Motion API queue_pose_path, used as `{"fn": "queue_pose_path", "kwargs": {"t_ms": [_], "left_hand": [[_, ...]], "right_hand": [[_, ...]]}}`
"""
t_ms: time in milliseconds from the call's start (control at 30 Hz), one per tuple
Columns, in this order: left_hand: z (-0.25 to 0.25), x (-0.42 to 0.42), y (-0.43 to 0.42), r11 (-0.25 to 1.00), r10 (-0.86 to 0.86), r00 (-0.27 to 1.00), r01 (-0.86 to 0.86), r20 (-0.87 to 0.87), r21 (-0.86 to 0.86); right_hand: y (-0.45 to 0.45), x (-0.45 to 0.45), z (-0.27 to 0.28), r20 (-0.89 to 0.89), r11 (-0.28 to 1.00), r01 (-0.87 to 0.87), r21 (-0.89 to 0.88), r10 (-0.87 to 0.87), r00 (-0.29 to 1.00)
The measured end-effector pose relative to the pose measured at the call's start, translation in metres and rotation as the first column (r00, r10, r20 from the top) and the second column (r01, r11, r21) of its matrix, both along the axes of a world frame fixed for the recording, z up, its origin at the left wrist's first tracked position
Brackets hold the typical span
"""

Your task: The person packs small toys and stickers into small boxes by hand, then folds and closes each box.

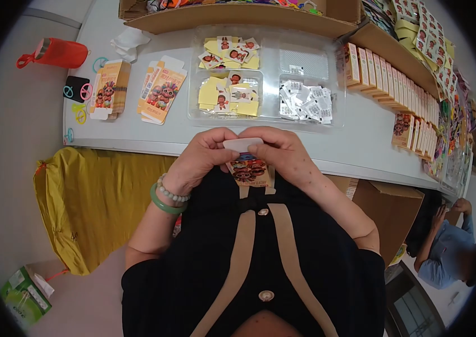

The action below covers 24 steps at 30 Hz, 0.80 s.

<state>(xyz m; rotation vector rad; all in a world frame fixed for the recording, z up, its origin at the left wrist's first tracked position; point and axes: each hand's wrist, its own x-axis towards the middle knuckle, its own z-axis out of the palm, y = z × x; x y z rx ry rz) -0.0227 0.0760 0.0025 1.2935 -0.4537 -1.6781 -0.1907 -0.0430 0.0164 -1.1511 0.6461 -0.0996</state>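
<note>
Near my body, in front of the table edge, I hold a small printed carton (252,174) with cartoon figures, its pale flap facing up. My left hand (207,153) pinches the flap's left side, and a bead bracelet and a green bangle circle that wrist. On the right side of the flap, the thumb of my right hand (286,156) presses down, with its fingers curled behind. Beyond my hands lies a clear plastic tray (270,73) with compartments. It holds yellow-backed sticker pieces (229,95) and small white printed sachets (305,102).
Flat printed cartons (164,92) and a banded stack (113,92) lie left of the tray. A red bottle (61,53) stands farther left. Rows of filled-out cartons (387,78) line the right. Cardboard boxes (238,23) edge the back. Another person (446,247) is at far right.
</note>
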Motion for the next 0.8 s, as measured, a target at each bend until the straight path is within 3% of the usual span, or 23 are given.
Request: {"fn": "queue_pose_path", "kwargs": {"t_ms": [67, 100, 167, 300, 367, 400, 467, 600, 633, 667, 800], "left_hand": [[-0.001, 0.0, 0.003, 0.998, 0.051, 0.999, -0.051, 0.002, -0.039], [-0.004, -0.001, 0.004, 0.998, 0.033, 0.999, -0.032, 0.014, -0.049], [-0.005, -0.001, 0.005, 0.998, 0.024, 0.999, -0.023, 0.025, -0.06], [-0.002, -0.007, 0.004, 0.992, 0.011, 0.996, -0.023, -0.093, -0.126], [0.0, -0.009, 0.001, 0.982, -0.011, 0.989, -0.017, -0.146, -0.188], [0.001, -0.009, -0.002, 0.985, -0.043, 0.998, 0.035, -0.048, -0.171], [0.004, -0.011, -0.005, 0.985, -0.074, 0.996, 0.08, 0.048, -0.151], [0.015, -0.021, -0.006, 0.984, -0.054, 0.973, 0.089, 0.226, -0.151], [0.017, -0.022, -0.006, 0.98, -0.043, 0.961, 0.093, 0.273, -0.174], [0.016, -0.023, -0.006, 0.981, -0.037, 0.962, 0.087, 0.271, -0.175], [0.011, -0.021, -0.004, 0.983, -0.018, 0.968, 0.063, 0.251, -0.172]], "right_hand": [[-0.007, -0.004, -0.006, 0.055, 0.85, -0.086, -0.519, 0.134, 0.989], [-0.009, -0.007, -0.006, 0.055, 0.849, -0.093, -0.52, 0.142, 0.988], [-0.01, -0.013, -0.005, 0.173, 0.729, -0.1, -0.677, 0.291, 0.941], [-0.013, -0.019, 0.001, 0.197, 0.722, -0.081, -0.687, 0.293, 0.936], [-0.016, -0.02, -0.004, 0.13, 0.559, -0.052, -0.827, 0.28, 0.951], [-0.015, -0.02, 0.0, 0.127, 0.558, -0.056, -0.828, 0.284, 0.95], [-0.012, -0.018, 0.012, -0.091, 0.723, -0.224, -0.654, 0.219, 0.971], [-0.011, -0.013, 0.02, -0.135, 0.853, -0.204, -0.481, 0.158, 0.978], [-0.011, -0.013, 0.02, -0.126, 0.966, -0.126, -0.225, 0.099, 0.987], [-0.011, -0.012, 0.019, -0.135, 0.998, -0.033, 0.049, 0.039, 0.99], [-0.005, -0.013, 0.004, -0.101, 0.999, 0.031, 0.037, -0.027, 0.994]]}}
